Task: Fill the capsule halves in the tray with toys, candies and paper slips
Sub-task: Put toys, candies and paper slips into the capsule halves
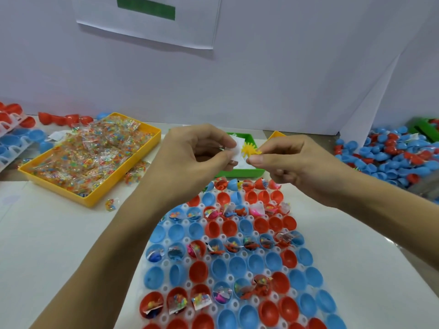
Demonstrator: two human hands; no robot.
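- Your left hand [190,150] is raised above the far end of the tray, fingers curled, pinching a small white paper slip [234,148] between thumb and forefinger.
- Your right hand [292,162] is level with it and just beside it, thumb and forefinger clamped on a yellow spiky toy [249,150] that touches the slip's edge.
- Below your hands lies the white capsule tray [190,284], packed with red and blue capsule halves [237,267]; alternate rows hold candy packets, small toys and slips, the rows between are bare inside.
- Behind your hands a green bin [249,172] sits on the tabletop [59,233], its contents mostly hidden.
- To the left a yellow bin [133,167] is heaped with clear candy packets [95,150]; a few lie loose beside it.
- At the far right is a pile of loose blue and red capsule halves [392,157]; more halves sit at the far left.
- The tabletop is pale and smooth, backed by a plain white wall [285,79] with a white paper sheet [152,20] bearing a green bar.
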